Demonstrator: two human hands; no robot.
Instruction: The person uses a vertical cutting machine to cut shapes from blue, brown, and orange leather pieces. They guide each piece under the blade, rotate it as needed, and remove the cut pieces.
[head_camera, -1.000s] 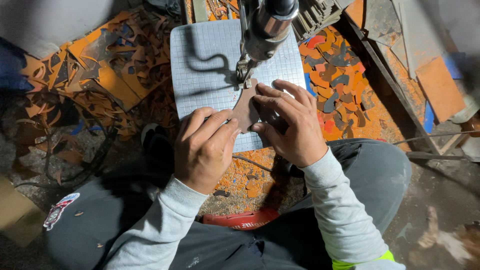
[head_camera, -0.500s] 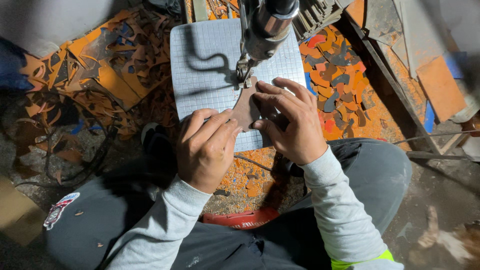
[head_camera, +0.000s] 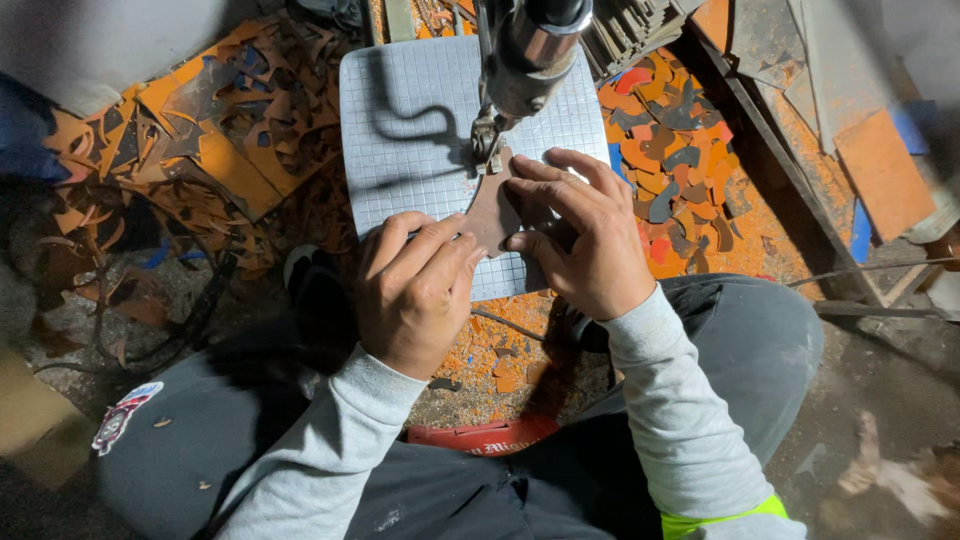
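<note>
A flat dark-brown cut-out piece lies on the pale gridded saw table, under the blade of a metal scroll-saw head. My left hand grips the piece's near-left edge with curled fingers. My right hand presses its fingers flat on the piece's right side, just beside the blade. Most of the piece is hidden under my fingers.
Orange and dark offcuts litter the floor right of the table, with more scraps on the left. A dark shoe sits by my left knee. An orange board lies at far right.
Both hands stay on the piece and shift it only slightly under the blade; my left hand has edged a little to the right.
</note>
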